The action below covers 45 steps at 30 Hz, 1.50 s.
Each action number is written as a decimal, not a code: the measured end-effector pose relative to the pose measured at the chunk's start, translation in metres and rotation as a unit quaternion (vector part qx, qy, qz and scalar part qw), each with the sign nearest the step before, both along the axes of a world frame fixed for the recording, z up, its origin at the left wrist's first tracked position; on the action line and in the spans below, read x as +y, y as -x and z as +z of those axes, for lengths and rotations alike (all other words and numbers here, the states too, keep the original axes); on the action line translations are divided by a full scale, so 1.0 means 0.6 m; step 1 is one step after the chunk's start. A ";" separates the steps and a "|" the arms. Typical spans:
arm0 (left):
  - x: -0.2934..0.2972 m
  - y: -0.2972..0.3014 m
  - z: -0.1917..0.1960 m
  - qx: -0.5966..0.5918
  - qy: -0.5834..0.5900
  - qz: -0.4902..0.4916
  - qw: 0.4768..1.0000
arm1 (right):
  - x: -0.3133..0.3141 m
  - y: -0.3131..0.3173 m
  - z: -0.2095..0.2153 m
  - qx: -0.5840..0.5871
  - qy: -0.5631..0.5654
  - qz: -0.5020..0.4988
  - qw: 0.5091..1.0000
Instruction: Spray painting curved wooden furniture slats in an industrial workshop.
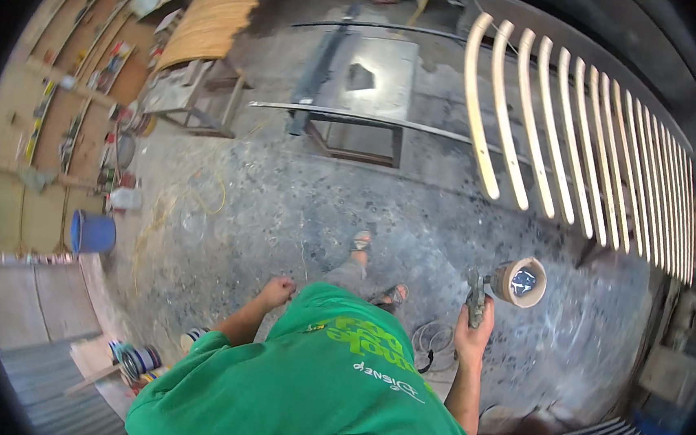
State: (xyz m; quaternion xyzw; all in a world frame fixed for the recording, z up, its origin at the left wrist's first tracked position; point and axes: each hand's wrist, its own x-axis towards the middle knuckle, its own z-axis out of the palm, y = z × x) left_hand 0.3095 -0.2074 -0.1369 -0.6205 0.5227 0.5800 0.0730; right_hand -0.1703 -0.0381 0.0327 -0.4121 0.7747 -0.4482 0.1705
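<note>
My right hand (474, 330) is wrapped round the handle of a grey, paint-crusted spray gun (476, 296). Right beside the gun is an open round cup (505, 293) with dark, shiny liquid inside; it seems joined to the gun, though the joint is hard to make out. My left hand (278, 291) hangs at my left side with its fingers curled, and nothing shows in it. Ahead on the right stands a long row of curved, pale wooden slats (545, 127), apart from both hands.
A low stand with a metal sheet (392, 74) and long bars (356, 117) is ahead. Left of it, a curved wooden panel (217, 11) rests on a bench (198, 99). A blue bucket (93, 233) and cluttered shelves (79, 98) line the left. A thin hose (434, 336) loops by my feet.
</note>
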 end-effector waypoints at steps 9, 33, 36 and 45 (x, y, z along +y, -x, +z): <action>0.016 -0.162 0.007 -0.035 -0.006 0.215 0.976 | -0.203 -0.182 0.001 -0.019 0.014 0.103 0.994; -0.891 -0.724 -0.045 -0.074 0.146 0.243 0.956 | -1.078 -0.750 -0.061 -0.162 -0.025 0.117 0.980; -0.897 -0.786 -0.093 -0.097 0.154 0.158 0.971 | -1.181 -0.778 -0.050 -0.204 -0.047 0.106 0.972; -1.359 -0.804 -0.177 0.063 0.074 0.140 0.985 | -1.458 -0.813 -0.039 -0.127 -0.038 -0.003 0.991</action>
